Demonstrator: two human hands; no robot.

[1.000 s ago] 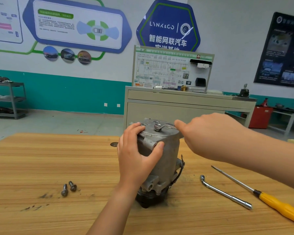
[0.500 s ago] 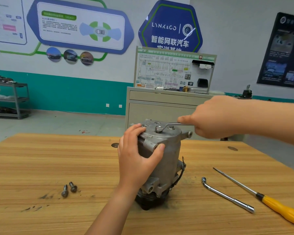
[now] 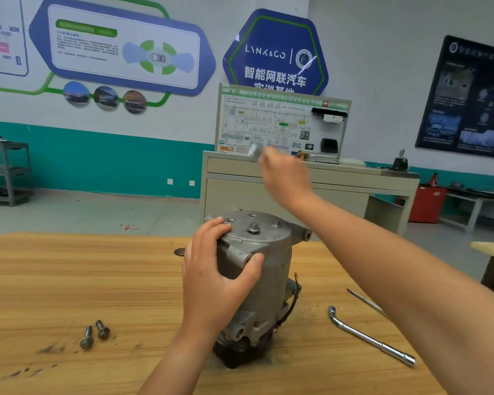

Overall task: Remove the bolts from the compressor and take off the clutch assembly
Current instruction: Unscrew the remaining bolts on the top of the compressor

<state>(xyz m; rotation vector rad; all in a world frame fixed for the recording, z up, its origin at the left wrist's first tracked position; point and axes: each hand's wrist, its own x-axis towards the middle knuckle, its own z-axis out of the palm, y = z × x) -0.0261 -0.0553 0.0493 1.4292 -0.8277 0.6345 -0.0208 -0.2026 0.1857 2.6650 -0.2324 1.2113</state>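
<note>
A person works at a wooden table (image 3: 69, 280) in a training workshop, a beige cabinet (image 3: 297, 189) standing on the floor behind it; the compressor (image 3: 268, 266) stands on end near the middle of the table, its dark clutch assembly (image 3: 237, 352) down against the wood; the left hand (image 3: 214, 283) clamps the upper part of the housing, fingers over the rim of the top plate and thumb pressed to the near side; the right hand (image 3: 285, 178) is raised well above and behind the compressor, apart from it, fingertips pinching a grey metal piece (image 3: 255, 151) too blurred to identify; an L-shaped wrench (image 3: 368, 336) lies on the table to the right of the compressor, and beyond it the thin shaft of a screwdriver (image 3: 365, 300) runs under the right forearm; a loose bolt (image 3: 86, 337) and a second loose bolt (image 3: 102, 329) lie side by side on the table well to the left; a seated bolt (image 3: 253, 228) stands in the centre of the top plate.
</note>
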